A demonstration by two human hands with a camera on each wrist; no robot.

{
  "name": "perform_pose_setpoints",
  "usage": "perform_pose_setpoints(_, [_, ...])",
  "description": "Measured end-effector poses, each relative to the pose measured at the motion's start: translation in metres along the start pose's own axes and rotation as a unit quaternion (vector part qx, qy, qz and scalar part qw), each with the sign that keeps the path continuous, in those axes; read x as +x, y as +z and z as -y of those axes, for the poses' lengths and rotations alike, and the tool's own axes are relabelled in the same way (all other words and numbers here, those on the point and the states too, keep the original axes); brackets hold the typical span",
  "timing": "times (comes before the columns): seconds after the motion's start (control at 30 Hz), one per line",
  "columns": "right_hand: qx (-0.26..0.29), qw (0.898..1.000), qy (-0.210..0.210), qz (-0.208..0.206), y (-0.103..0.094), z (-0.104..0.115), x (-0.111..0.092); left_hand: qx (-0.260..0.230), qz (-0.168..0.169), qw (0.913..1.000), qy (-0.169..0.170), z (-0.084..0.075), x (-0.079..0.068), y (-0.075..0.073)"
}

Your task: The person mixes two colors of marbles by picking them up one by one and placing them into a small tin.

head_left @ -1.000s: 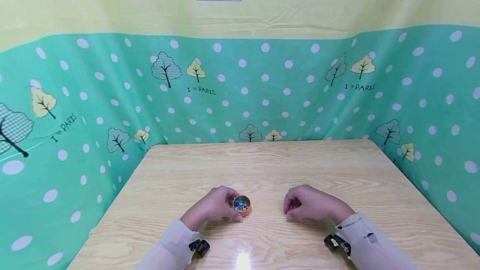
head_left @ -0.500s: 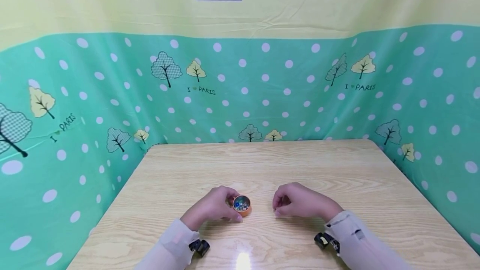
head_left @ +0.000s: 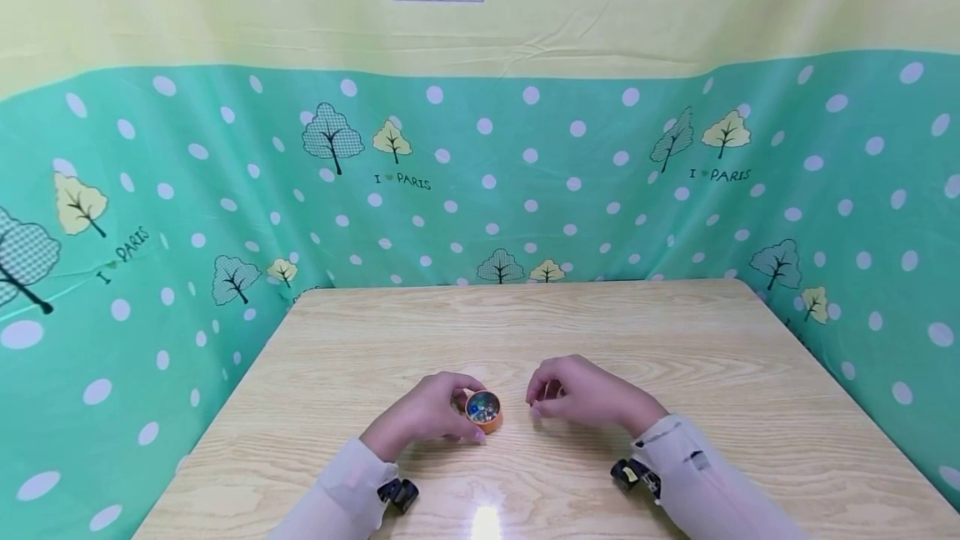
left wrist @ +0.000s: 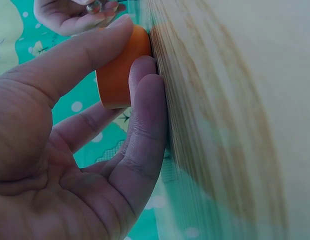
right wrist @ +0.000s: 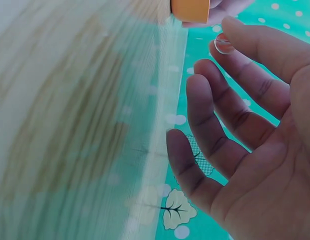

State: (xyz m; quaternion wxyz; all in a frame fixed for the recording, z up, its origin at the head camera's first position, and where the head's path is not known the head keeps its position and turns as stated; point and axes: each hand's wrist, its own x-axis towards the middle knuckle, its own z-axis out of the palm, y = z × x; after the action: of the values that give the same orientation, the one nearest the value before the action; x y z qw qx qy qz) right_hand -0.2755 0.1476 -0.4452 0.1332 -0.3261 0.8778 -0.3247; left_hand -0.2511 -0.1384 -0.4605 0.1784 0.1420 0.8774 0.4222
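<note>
A small orange cup stands on the wooden table, with several shiny glass marbles, some blue, inside it. My left hand grips this cup from the left; in the left wrist view, thumb and fingers lie around its orange wall. To the right of the cup and a little apart from it, my right hand is raised over the table. Between its thumb and index fingertip it pinches a clear glass marble, while the other fingers are loosely bent. The same marble shows in the left wrist view.
The light wooden table reaches back to a green and yellow curtain with dots and trees, which also hangs along both sides. Black wrist cameras sit under both sleeves. A bright light reflection lies near the front.
My right hand has moved left toward the cup and slightly away from me, carrying the marble. The left hand and the cup have stayed in place.
</note>
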Motion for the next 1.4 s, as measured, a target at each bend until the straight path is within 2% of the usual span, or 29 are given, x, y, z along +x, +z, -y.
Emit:
perform_pose_setpoints(0.4, [0.003, 1.000, -0.023, -0.007, 0.004, 0.011, 0.012, 0.015, -0.006, 0.9998, 0.008, -0.001, 0.000, -0.001])
perform_pose_setpoints(0.63, [0.003, 0.999, -0.035, -0.006, 0.007, 0.016, 0.019, 0.024, -0.013, 0.9996, -0.005, -0.002, 0.000, -0.002])
perform_pose_setpoints(1.4, [0.010, 0.999, -0.053, 0.006, 0.022, 0.029, 0.037, 0.013, 0.002, 0.9999, 0.003, -0.002, -0.001, -0.003])
